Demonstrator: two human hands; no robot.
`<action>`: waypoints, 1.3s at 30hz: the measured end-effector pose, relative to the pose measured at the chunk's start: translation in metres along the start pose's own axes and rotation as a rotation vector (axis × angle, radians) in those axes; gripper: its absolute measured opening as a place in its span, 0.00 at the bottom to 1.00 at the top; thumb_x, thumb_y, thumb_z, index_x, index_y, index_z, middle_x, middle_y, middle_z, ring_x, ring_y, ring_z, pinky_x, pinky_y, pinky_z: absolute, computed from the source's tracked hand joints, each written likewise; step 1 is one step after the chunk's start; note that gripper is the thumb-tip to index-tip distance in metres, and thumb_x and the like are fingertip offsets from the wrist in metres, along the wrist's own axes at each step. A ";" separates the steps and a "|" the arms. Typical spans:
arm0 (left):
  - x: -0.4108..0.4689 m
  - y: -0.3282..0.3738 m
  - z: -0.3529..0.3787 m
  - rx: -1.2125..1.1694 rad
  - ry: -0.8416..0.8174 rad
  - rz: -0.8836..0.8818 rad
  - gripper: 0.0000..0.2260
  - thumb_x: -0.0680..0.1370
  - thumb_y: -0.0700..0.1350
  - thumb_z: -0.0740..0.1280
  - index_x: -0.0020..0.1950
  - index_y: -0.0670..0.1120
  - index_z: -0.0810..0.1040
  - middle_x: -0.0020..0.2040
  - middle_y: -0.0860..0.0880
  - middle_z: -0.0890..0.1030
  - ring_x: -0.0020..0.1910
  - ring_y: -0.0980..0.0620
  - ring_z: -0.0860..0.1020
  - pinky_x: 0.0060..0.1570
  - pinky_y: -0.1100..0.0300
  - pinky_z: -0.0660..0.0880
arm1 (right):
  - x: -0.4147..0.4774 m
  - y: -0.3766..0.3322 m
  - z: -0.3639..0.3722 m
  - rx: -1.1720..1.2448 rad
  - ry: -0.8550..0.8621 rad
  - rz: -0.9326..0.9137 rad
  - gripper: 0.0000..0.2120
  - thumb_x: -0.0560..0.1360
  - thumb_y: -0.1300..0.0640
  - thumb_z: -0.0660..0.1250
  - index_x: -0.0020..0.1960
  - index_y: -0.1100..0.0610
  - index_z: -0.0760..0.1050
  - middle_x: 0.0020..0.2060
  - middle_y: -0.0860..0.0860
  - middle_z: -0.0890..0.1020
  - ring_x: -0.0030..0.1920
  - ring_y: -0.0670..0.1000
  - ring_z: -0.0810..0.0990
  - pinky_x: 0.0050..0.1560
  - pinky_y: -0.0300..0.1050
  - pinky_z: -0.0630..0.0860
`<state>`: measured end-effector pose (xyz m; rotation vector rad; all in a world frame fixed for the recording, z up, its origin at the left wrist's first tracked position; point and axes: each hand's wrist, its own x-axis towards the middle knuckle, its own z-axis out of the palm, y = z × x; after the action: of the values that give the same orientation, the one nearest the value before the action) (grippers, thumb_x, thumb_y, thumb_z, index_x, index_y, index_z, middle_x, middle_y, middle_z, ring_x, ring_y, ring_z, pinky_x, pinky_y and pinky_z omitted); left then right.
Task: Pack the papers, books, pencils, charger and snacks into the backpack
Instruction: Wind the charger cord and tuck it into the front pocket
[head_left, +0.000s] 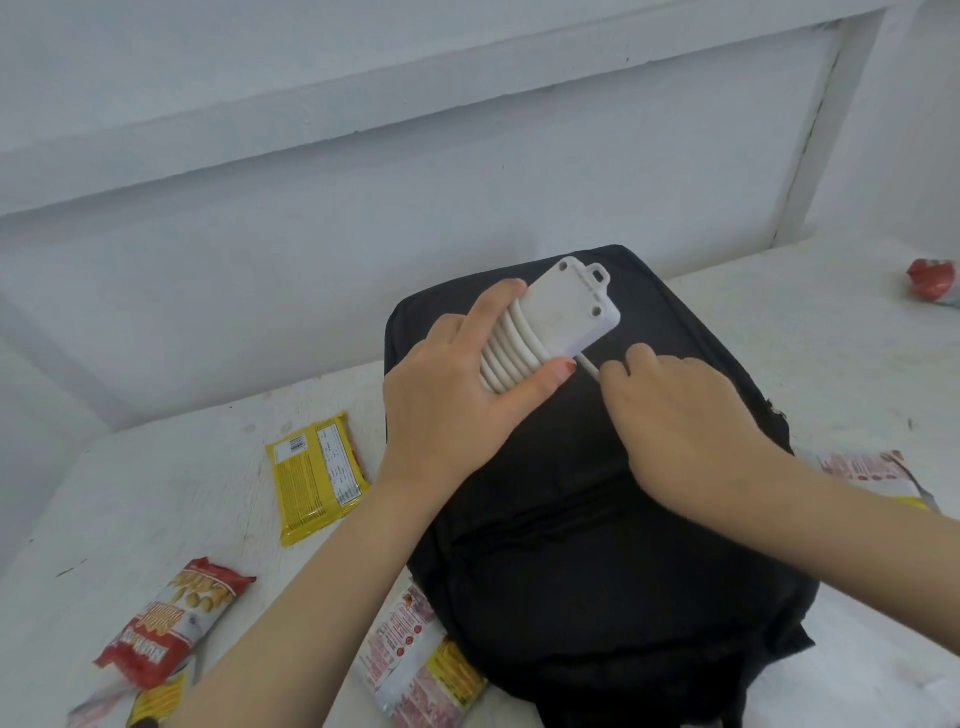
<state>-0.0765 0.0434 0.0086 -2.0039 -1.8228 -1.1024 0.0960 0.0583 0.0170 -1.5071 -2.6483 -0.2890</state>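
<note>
A black backpack (597, 519) lies flat on the white table (156, 493), its zip shut as far as I can see. Above its upper half my left hand (447, 395) grips a white charger (566, 312) with its cable wound in several loops round the block. My right hand (685, 415) pinches the loose end of the white cable (589, 366) just right of the charger. Snack packets lie around the bag: a yellow one (314, 475) to the left, a red one (171, 623) at the lower left, and a red-and-white one (421, 670) against the bag's lower left edge.
Another red-and-white packet (872, 475) sticks out from behind my right forearm. A red wrapper (935, 283) lies at the far right. A white wall (363, 208) with a ledge closes off the table behind the backpack.
</note>
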 end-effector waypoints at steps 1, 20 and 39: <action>0.001 -0.001 0.000 0.010 -0.008 -0.012 0.29 0.71 0.70 0.60 0.67 0.56 0.68 0.51 0.53 0.77 0.43 0.57 0.74 0.37 0.71 0.69 | -0.002 -0.001 0.000 -0.009 -0.005 0.001 0.08 0.77 0.60 0.60 0.55 0.57 0.68 0.42 0.51 0.66 0.30 0.46 0.60 0.31 0.39 0.57; 0.009 -0.015 0.023 0.220 -0.277 -0.079 0.33 0.68 0.74 0.50 0.71 0.65 0.59 0.52 0.50 0.76 0.47 0.52 0.73 0.40 0.60 0.65 | 0.012 0.048 0.007 -0.342 0.651 -0.599 0.06 0.71 0.65 0.67 0.39 0.55 0.76 0.35 0.51 0.77 0.40 0.55 0.76 0.54 0.51 0.64; 0.009 -0.016 0.028 0.218 -0.295 0.152 0.36 0.66 0.76 0.53 0.67 0.58 0.69 0.47 0.50 0.80 0.42 0.50 0.77 0.37 0.60 0.63 | 0.048 0.063 0.016 -0.022 0.561 -0.603 0.19 0.79 0.43 0.57 0.62 0.51 0.76 0.60 0.52 0.79 0.52 0.56 0.79 0.53 0.53 0.65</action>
<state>-0.0810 0.0701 -0.0100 -2.2176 -1.7918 -0.5620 0.1254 0.1333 0.0166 -0.4717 -2.5299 -0.6616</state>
